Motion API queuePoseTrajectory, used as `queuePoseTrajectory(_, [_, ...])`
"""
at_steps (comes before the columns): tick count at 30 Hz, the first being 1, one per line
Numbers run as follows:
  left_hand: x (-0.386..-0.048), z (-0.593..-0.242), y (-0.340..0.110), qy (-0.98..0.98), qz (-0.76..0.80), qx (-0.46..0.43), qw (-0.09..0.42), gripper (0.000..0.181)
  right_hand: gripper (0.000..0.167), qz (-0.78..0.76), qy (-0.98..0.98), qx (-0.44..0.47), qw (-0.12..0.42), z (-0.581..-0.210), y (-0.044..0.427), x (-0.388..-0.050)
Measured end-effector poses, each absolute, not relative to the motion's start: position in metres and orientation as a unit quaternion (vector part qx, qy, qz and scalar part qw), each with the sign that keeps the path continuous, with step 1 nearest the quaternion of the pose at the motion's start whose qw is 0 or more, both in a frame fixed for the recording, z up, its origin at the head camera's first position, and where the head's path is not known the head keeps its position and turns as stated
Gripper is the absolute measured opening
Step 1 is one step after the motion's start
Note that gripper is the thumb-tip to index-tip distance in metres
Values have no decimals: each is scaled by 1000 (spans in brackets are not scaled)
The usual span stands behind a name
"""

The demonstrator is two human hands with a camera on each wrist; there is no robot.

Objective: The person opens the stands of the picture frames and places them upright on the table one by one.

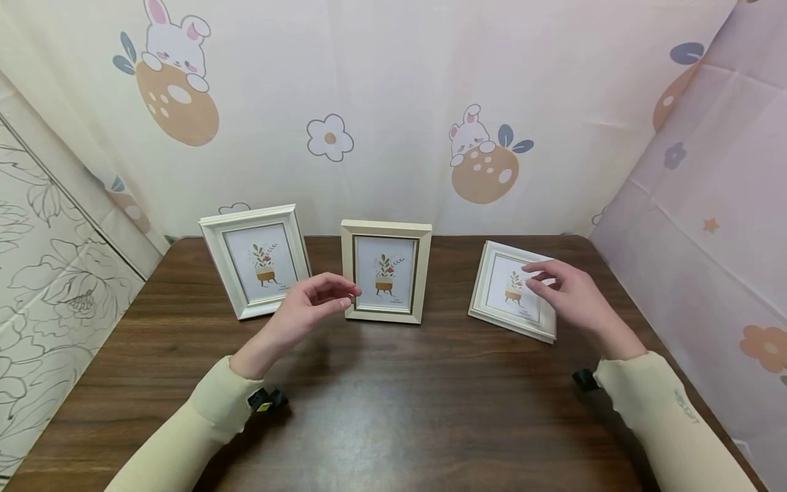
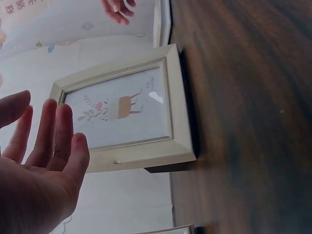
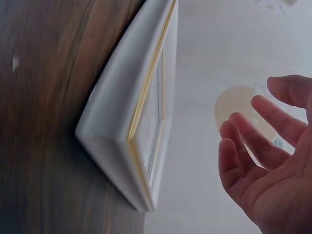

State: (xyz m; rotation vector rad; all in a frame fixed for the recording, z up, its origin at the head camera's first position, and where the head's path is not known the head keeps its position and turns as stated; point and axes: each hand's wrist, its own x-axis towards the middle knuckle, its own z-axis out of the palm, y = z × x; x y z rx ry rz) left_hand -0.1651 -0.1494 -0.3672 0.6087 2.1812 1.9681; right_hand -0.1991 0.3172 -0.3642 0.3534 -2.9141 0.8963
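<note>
Three picture frames, each with a potted-plant print, are on the dark wooden table. At the left a white picture frame (image 1: 229, 273) stands tilted back. The cream picture frame (image 1: 386, 318) stands upright in the middle. To the right, another white picture frame (image 1: 492, 324) lies flat, face up. My left hand (image 1: 305, 301) hovers in front of the gap between the left and middle frames, fingers loosely bent, holding nothing. Over the flat frame's right part hangs my right hand (image 1: 568, 294), relaxed and apart from it in the right wrist view, with nothing in its fingers.
The wooden table (image 1: 406, 410) spreads out in front of the frames. Behind it hangs a pale curtain (image 1: 399, 82) printed with rabbits and flowers. Similar cloth (image 1: 725, 225) borders the right side, and a flower-line panel (image 1: 55, 273) the left.
</note>
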Motion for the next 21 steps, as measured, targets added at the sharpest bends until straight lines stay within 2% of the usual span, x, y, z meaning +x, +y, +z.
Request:
queuePoseTrajectory(8, [-161, -376, -145, 725, 643, 216, 118, 21, 42, 308, -949, 48, 41, -372, 336, -218])
queuePoseTrajectory(18, [-157, -385, -142, 736, 615, 235, 155, 23, 53, 311, -950, 19, 18, -380, 353, -240])
queuePoseTrajectory(21, [-157, -386, -143, 736, 609, 245, 164, 23, 50, 301, -953, 18, 20, -381, 358, -246])
